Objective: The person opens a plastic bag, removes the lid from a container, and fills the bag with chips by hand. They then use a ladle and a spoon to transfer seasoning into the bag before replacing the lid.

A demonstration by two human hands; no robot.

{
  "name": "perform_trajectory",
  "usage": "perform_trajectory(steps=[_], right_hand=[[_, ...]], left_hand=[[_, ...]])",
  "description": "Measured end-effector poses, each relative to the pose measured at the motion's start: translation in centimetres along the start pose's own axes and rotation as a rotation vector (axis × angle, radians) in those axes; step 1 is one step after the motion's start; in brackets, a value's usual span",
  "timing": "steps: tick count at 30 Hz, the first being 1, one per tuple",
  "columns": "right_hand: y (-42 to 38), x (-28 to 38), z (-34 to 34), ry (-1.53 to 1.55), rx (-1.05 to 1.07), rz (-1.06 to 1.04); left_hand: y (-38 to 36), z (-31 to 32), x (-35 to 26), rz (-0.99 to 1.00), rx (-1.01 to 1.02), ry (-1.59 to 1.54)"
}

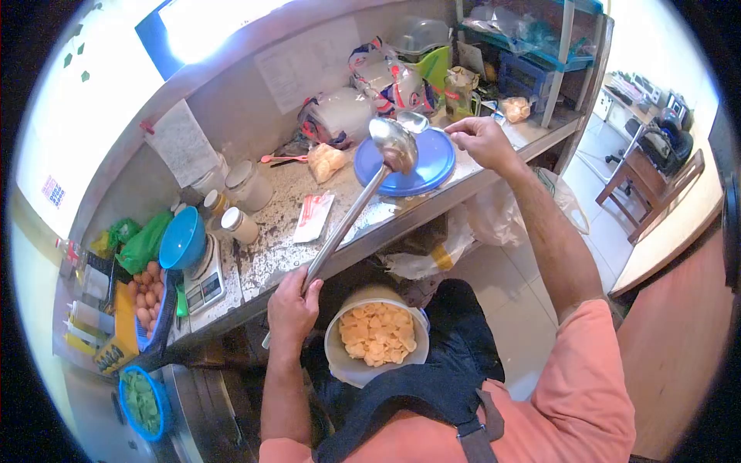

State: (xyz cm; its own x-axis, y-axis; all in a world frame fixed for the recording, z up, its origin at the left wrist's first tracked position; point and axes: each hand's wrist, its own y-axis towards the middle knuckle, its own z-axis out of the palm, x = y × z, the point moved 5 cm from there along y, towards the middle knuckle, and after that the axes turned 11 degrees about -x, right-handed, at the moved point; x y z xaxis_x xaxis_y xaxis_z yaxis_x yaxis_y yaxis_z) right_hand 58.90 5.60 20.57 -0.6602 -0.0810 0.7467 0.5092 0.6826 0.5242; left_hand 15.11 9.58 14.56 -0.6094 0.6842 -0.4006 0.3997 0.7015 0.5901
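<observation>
My left hand (293,307) is wrapped round the long handle of a metal ladle (351,218), whose bowl is raised over the counter. My right hand (483,144) pinches the handle of a metal spoon (413,121), its bowl right beside the ladle's bowl. Below both, a round blue lid (432,163) lies at the counter's front edge. Between my legs stands a whitish bucket (334,343) holding many pale orange, chip-like pieces (377,333).
The counter (266,258) carries a white packet (314,217), jars (241,225), a scale (204,287) with a blue bowl (183,239), and plastic-wrapped packs (340,116). Eggs (147,297) sit in a basket at left. A shelf rack (556,69) stands at the right end.
</observation>
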Motion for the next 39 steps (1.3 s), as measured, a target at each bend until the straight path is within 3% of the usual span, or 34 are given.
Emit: perform_trajectory(steps=[6, 13, 18, 21, 32, 39], right_hand=[[-0.6, 0.9, -0.1, 0.086, 0.023, 0.145], [0.1, 0.8, -1.8, 0.113, -0.020, 0.152], [-0.7, 0.1, -1.0, -0.122, -0.067, 0.041], [-1.2, -0.3, 0.4, -0.146, -0.052, 0.103], [-0.9, 0.6, 2.0, 0.000, -0.062, 0.119], [-1.0, 0.5, 2.7, 0.175, -0.053, 0.278]], left_hand=[[-0.3, 0.9, 0.2, 0.035, 0.001, -0.026], [-1.2, 1.6, 2.0, -0.099, 0.016, -0.118], [-1.2, 1.6, 1.9, -0.131, -0.023, -0.192], [-1.3, 1.9, 2.1, -0.168, 0.013, -0.179], [-1.8, 2.3, 0.5, -0.109, 0.019, -0.066], [-2.0, 2.8, 0.6, -0.070, -0.036, -0.068]])
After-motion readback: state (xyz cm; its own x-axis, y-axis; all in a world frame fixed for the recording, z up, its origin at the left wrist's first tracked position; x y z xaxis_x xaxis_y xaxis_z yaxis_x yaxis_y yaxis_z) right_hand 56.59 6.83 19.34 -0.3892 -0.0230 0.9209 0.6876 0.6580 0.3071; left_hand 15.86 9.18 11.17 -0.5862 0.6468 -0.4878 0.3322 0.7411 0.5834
